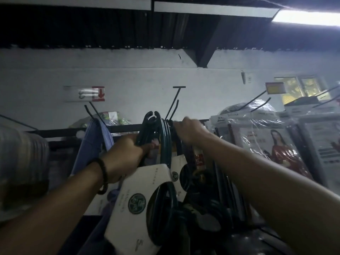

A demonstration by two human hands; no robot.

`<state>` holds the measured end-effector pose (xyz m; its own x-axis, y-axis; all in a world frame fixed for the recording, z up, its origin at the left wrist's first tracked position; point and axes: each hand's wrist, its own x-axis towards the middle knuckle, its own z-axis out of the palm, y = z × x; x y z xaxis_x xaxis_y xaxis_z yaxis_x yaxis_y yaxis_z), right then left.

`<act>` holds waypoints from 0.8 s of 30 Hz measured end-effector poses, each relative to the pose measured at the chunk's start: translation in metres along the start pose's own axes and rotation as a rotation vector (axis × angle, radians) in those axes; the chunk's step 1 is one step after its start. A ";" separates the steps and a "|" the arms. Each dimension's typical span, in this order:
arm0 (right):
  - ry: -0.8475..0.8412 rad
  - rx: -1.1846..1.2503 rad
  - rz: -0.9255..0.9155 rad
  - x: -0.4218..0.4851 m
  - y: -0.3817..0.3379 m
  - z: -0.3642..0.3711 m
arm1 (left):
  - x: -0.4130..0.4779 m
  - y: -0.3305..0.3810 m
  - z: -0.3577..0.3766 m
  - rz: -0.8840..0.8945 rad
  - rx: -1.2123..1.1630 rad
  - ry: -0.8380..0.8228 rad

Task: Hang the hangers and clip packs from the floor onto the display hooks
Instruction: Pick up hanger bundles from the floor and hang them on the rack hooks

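blue hangers already hang left of the left hand, whose fingers curl round the necks of a dark hanger pack, not yet on the display hook above them. the right hand has its fingers at the hook's base, grip too blurred to tell; bagged packs hang to their right, floor unseen.

Dark green hangers in white card sleeve, held upright, tops just at seven o'clock of black display hook.
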<state>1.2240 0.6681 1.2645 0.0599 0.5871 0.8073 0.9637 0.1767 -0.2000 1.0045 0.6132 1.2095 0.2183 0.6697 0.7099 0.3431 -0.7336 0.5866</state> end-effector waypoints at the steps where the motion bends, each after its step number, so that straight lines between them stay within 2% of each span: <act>1: 0.092 -0.010 -0.039 -0.003 -0.001 -0.013 | 0.002 0.003 0.004 0.017 -0.014 0.019; 3: 0.173 0.056 -0.126 -0.018 -0.009 -0.044 | 0.014 0.008 0.010 0.072 0.045 0.064; 5: 0.130 0.195 -0.203 -0.037 -0.017 -0.072 | 0.026 0.015 0.015 0.119 0.104 0.101; 7: 0.018 0.409 -0.163 -0.053 -0.022 -0.090 | 0.034 0.024 0.021 0.172 0.161 0.152; 8: -0.030 0.404 -0.154 -0.060 -0.025 -0.096 | 0.036 0.029 0.025 0.196 0.180 0.179; 10: -0.040 0.231 -0.197 -0.067 -0.027 -0.097 | 0.040 0.033 0.035 0.252 0.237 0.243; 13: 0.093 0.037 -0.217 -0.066 -0.024 -0.086 | 0.042 0.034 0.048 0.347 0.332 0.329; 18: 0.285 0.011 -0.170 -0.064 -0.012 -0.060 | 0.048 0.034 0.060 0.392 0.278 0.318; 21: 0.330 0.030 -0.175 -0.054 -0.003 -0.046 | 0.055 0.027 0.060 0.424 0.497 0.295; 24: 0.295 0.067 -0.168 -0.043 0.002 -0.035 | 0.056 0.022 0.060 0.356 0.713 0.284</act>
<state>1.2322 0.6149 1.2488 -0.0161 0.2933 0.9559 0.9479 0.3086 -0.0788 1.0786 0.6416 1.2388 0.2174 0.2879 0.9327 0.8122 -0.5834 -0.0093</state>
